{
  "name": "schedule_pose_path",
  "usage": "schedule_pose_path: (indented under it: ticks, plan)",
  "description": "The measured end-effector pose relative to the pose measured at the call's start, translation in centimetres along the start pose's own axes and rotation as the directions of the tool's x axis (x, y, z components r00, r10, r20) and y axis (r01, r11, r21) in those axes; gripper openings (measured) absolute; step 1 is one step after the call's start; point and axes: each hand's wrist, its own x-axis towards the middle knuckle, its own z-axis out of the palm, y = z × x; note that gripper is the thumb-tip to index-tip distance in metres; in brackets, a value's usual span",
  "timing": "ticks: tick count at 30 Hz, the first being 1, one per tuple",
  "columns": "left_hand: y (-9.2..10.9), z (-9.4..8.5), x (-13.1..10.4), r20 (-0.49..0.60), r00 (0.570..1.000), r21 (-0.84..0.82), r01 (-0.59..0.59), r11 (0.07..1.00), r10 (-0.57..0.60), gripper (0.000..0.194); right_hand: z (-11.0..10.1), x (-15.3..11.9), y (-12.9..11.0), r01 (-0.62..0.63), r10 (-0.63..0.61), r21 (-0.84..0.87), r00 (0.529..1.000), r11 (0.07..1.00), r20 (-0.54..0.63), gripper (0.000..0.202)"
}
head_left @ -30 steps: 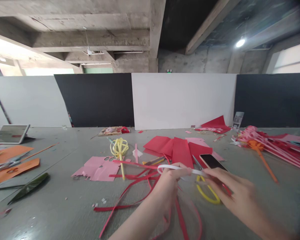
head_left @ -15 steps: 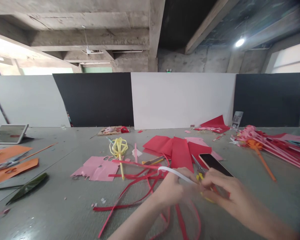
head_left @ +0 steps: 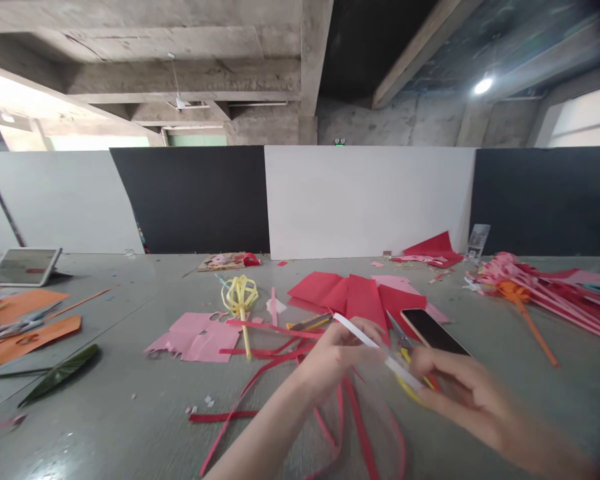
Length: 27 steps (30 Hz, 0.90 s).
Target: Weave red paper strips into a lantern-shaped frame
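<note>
A narrow white strip (head_left: 357, 331) runs slantwise between my hands above the table. My left hand (head_left: 337, 353) is closed on its middle part, fingers curled. My right hand (head_left: 463, 387) pinches the strip's lower right end and is slightly blurred. Under and in front of my left hand lie long thin red paper strips (head_left: 265, 370), some hanging toward the near edge. Yellow-handled scissors (head_left: 411, 390) lie partly hidden beneath my right hand. Beyond my hands are folded red paper sheets (head_left: 363, 297) and a dark-screened phone (head_left: 433, 328).
A yellow paper whisk-like form (head_left: 240, 300) lies by a cut pink sheet (head_left: 197, 337) and a yellow utility knife (head_left: 310, 322). Orange paper (head_left: 55, 333), a green leaf (head_left: 63, 375) and a tablet (head_left: 25, 267) are at left. A pink-and-red paper bundle (head_left: 520, 270) lies at right.
The white strip has gone from curved to straight between my hands. My right hand has shifted slightly right and down along with its end; the left stays nearly in place.
</note>
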Motion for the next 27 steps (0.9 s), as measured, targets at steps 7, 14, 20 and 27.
schedule_pose_path:
  ticks: [7,14,20,27]
  plan:
    - [-0.6,1.1,-0.4,0.052,0.996,0.292,-0.085,0.953,0.072,0.013,2.3,-0.1,1.3,0.039,-0.046,-0.07,0.994,0.997,-0.098,0.022]
    - [-0.4,0.5,0.0,0.011,1.0,0.079,0.014,0.997,-0.015,0.015,1.3,0.0,1.1,0.055,-0.057,-0.049,0.998,0.997,-0.038,0.019]
    - [-1.1,-0.3,0.5,-0.033,0.997,-0.295,0.06,0.954,-0.073,0.032,0.7,0.3,0.1,0.126,-0.142,0.142,0.984,0.982,0.111,0.021]
    - [-2.6,-0.6,1.3,-0.244,0.947,-0.184,0.168,0.968,-0.211,0.018,-0.6,0.2,1.4,0.211,-0.211,0.012,0.977,0.977,0.011,0.021]
